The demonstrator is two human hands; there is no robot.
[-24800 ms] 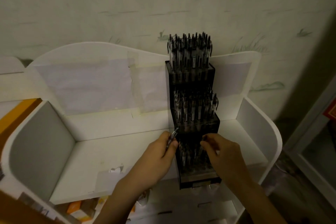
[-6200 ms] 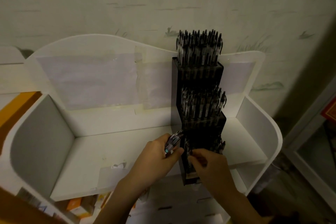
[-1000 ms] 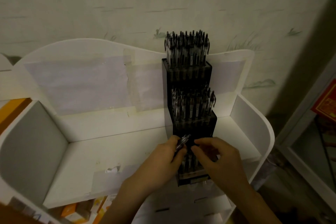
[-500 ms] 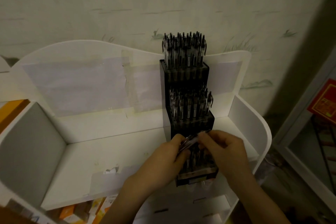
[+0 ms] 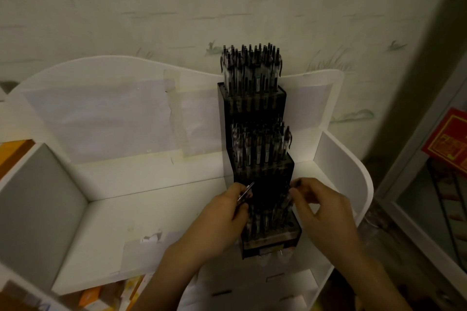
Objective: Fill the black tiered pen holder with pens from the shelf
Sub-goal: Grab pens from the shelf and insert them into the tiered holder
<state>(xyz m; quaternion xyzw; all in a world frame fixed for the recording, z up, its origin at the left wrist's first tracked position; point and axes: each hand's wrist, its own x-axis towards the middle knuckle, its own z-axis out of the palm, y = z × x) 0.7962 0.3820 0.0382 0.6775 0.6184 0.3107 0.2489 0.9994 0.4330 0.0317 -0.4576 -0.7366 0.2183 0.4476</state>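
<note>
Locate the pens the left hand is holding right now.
In the head view, the spare pens sit low and just left of centre, gripped in the left hand against the left edge of the black tiered pen holder, beside its lowest tier.

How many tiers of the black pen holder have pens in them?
3. The pen holder has a packed top tier, a packed middle tier, and a bottom tier between the hands, partly hidden.

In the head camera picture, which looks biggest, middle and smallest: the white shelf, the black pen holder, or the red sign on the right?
1. White shelf: spans most of the picture.
2. Pen holder: a tall narrow tower standing in the shelf.
3. Red sign: smallest, though the picture's edge cuts it off, so its full size is unsure.
</note>
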